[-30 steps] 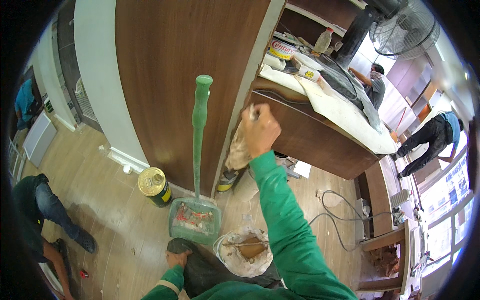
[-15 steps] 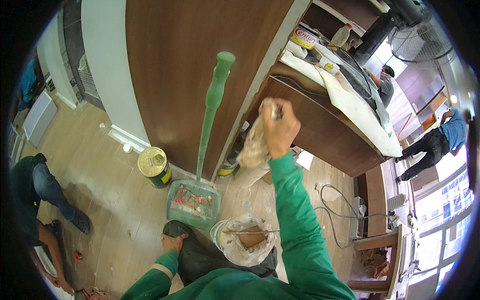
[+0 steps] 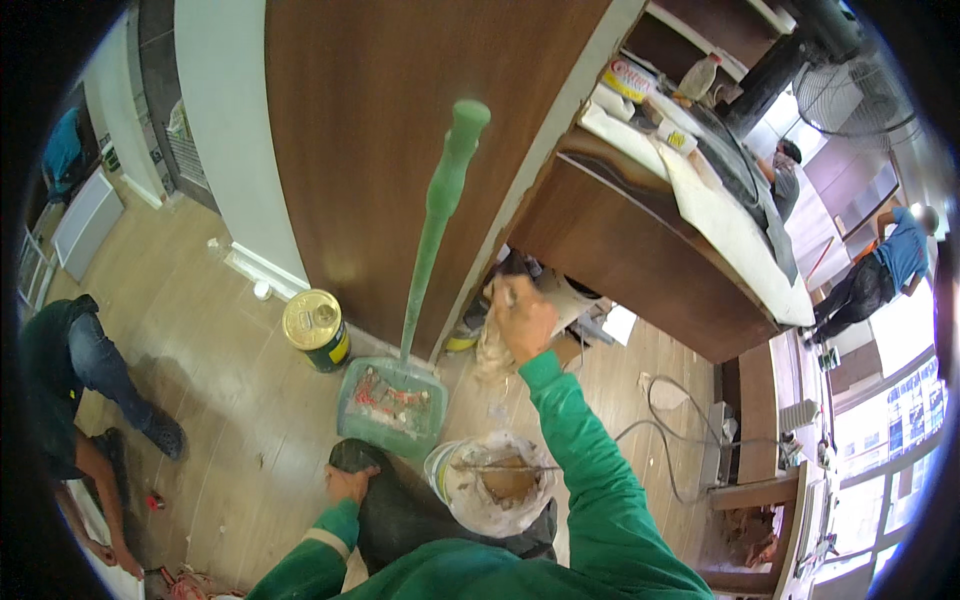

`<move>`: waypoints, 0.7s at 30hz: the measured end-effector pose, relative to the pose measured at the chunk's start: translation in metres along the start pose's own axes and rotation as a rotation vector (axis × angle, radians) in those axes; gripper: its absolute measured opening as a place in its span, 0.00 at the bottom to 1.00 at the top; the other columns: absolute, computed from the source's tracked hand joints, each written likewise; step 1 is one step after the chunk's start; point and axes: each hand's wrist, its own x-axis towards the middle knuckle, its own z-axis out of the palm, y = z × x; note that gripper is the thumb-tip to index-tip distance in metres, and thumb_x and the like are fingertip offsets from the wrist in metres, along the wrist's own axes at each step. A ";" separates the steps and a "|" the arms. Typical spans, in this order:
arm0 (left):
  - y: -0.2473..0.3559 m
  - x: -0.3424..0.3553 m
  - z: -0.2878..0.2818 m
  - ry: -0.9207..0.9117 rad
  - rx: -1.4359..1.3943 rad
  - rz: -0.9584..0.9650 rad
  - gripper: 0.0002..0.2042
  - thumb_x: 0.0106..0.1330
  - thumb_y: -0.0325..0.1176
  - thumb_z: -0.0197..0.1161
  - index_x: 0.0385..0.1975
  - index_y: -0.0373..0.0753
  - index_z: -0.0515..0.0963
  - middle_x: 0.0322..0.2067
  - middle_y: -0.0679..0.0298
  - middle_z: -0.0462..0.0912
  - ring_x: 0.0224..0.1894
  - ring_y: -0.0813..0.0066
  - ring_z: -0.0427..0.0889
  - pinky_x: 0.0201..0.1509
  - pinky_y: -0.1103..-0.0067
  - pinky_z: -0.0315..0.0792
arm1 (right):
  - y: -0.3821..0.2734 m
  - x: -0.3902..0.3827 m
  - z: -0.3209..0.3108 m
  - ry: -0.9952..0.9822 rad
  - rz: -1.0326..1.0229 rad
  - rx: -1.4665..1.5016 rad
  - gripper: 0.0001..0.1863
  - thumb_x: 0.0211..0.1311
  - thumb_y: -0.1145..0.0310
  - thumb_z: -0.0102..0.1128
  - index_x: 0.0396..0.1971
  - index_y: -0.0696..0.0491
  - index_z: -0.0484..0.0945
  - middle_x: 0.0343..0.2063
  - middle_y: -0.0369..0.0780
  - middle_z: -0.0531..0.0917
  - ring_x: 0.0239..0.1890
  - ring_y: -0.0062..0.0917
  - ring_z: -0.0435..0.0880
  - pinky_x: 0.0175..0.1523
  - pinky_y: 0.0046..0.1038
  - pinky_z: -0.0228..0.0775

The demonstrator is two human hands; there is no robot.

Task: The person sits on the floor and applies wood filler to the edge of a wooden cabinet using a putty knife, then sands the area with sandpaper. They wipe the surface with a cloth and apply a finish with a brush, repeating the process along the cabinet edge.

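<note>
Beige rag (image 3: 491,352) hangs from the right hand (image 3: 525,316), which is clamped on it, above the floor (image 3: 250,440) beyond the bucket (image 3: 438,468). The left hand (image 3: 348,485), well apart, rests on a knee (image 3: 353,454); whether it grips, I cannot tell. A green dustpan (image 3: 418,430) stands near the bucket.

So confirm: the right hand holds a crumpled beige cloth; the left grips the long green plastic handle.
Wrong: the head view shows the left hand on the dark-trousered knee, not the handle. The right hand holds the beige cloth.
</note>
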 end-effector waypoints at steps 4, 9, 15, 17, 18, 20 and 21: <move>-0.007 0.001 0.004 0.053 0.043 0.015 0.60 0.42 0.53 0.82 0.68 0.25 0.52 0.63 0.34 0.68 0.65 0.37 0.71 0.71 0.58 0.66 | -0.020 0.042 -0.022 0.302 -0.001 0.177 0.08 0.60 0.65 0.70 0.37 0.49 0.81 0.30 0.41 0.88 0.28 0.38 0.88 0.33 0.35 0.79; -0.012 0.003 0.007 0.056 0.091 0.010 0.60 0.43 0.54 0.81 0.68 0.23 0.51 0.63 0.33 0.67 0.64 0.36 0.71 0.71 0.60 0.67 | -0.014 0.049 -0.012 0.270 -0.049 0.097 0.08 0.61 0.68 0.69 0.37 0.51 0.81 0.31 0.43 0.88 0.29 0.41 0.88 0.32 0.36 0.79; -0.013 0.002 0.004 0.016 0.078 0.033 0.63 0.43 0.57 0.81 0.70 0.21 0.49 0.63 0.32 0.67 0.65 0.36 0.71 0.70 0.61 0.67 | -0.019 0.058 -0.018 0.262 -0.006 0.039 0.10 0.60 0.64 0.70 0.36 0.50 0.78 0.27 0.43 0.86 0.27 0.44 0.86 0.30 0.40 0.77; -0.015 0.006 0.011 0.036 0.098 0.045 0.64 0.43 0.57 0.81 0.70 0.21 0.48 0.64 0.31 0.67 0.65 0.37 0.70 0.71 0.61 0.66 | 0.005 0.014 0.008 0.006 0.085 -0.070 0.08 0.61 0.64 0.70 0.34 0.50 0.80 0.29 0.43 0.87 0.29 0.43 0.87 0.33 0.39 0.78; -0.015 0.007 0.011 0.035 0.091 0.048 0.64 0.43 0.57 0.81 0.70 0.21 0.48 0.64 0.31 0.66 0.66 0.37 0.70 0.71 0.61 0.66 | 0.003 0.004 0.008 -0.126 0.130 -0.118 0.07 0.61 0.64 0.69 0.33 0.51 0.81 0.29 0.43 0.88 0.30 0.42 0.87 0.34 0.38 0.78; -0.012 0.011 0.012 0.023 0.072 0.045 0.65 0.42 0.58 0.81 0.71 0.21 0.48 0.64 0.31 0.66 0.66 0.37 0.70 0.71 0.61 0.66 | 0.005 -0.010 0.004 -0.037 0.031 0.028 0.07 0.62 0.65 0.69 0.33 0.51 0.81 0.29 0.43 0.88 0.29 0.40 0.88 0.34 0.37 0.78; -0.013 0.010 0.010 0.016 0.066 0.032 0.65 0.42 0.58 0.81 0.71 0.21 0.48 0.64 0.32 0.66 0.66 0.37 0.70 0.71 0.61 0.66 | 0.001 -0.014 -0.002 0.002 -0.013 0.105 0.06 0.62 0.66 0.69 0.33 0.51 0.81 0.29 0.43 0.88 0.29 0.40 0.88 0.34 0.37 0.79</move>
